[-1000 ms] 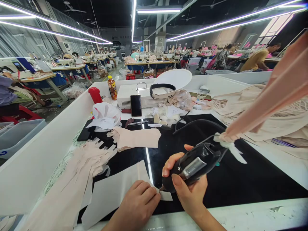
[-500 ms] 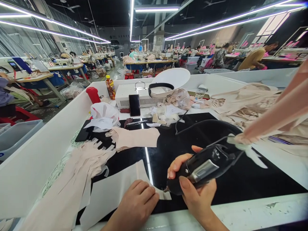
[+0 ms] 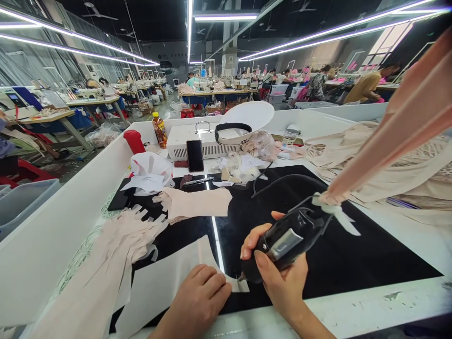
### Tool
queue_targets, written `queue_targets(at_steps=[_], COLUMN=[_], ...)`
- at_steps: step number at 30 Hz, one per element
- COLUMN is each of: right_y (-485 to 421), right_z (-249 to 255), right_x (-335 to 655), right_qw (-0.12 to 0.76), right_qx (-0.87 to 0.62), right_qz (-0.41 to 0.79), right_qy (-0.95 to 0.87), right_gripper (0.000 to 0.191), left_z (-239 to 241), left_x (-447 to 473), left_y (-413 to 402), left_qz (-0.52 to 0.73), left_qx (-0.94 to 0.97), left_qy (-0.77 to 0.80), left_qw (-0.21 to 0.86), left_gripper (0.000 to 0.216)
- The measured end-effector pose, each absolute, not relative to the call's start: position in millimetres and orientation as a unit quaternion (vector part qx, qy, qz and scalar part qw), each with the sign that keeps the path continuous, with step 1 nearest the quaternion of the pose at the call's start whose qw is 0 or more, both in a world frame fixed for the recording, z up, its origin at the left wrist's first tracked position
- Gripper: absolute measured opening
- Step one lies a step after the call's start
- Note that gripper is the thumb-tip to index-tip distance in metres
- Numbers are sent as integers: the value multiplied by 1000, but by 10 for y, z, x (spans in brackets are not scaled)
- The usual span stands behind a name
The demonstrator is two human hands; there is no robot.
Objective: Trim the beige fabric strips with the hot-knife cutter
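My left hand (image 3: 198,297) presses down on a pale cut fabric piece (image 3: 165,277), its fingers curled close together near the curved edge. The piece lies on a glossy black panel (image 3: 339,254) and narrows to a strip beyond my fingertips. My right hand (image 3: 287,285) is wrapped round a black corded handheld power tool (image 3: 287,238), tilted with its pointed tip down on that strip. A pink fabric band (image 3: 377,155) is tied to the tool's rear end and stretches up to the right. Whatever is under my left palm is hidden.
Beige fabric strips (image 3: 106,263) are heaped on the left, and a stack of cut pieces (image 3: 201,202) lies behind. A phone (image 3: 195,155) leans on a white metal box (image 3: 176,141). More beige fabric (image 3: 374,174) covers the right side. A low white wall (image 3: 70,226) borders the table.
The tool's rear end and the tied band have swung left and a little down. The view has shifted slightly. My left hand stays on the fabric, and the tip remains at the strip.
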State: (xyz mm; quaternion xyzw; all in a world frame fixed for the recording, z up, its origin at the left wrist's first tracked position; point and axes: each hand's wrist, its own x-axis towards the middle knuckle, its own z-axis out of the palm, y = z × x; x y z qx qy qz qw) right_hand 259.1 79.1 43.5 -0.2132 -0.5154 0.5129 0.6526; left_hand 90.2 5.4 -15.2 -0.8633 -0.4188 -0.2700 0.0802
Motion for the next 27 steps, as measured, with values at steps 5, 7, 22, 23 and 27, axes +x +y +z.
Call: queue_targets(at_steps=[5,7,22,23,27], right_y=[743,720,680,691,710], right_z=[441,457,435,451,448], right_x=[2590,2571,2553,2571,2643], right_qw=[653,649,638,646,662], right_qx=[-188,-185,-192,-188,-181], right_qz=[523,524,518,511,495], right_qy=[-514,-520,-535,-536,-533], right_gripper=[56,54,50,51,54], left_z=[-138,-134,-145,-156,-164], left_x=[910,916,919,918,911], left_y=[65,67,68,63,48], left_qz=[-273,-275,-286,-282,-273], left_qx=[-865,-864,-860,-860,-863], left_qy=[-414,-416,-417,-419,-419], left_qw=[78,73,71,69,69], left_gripper=[27,27,21,21,22])
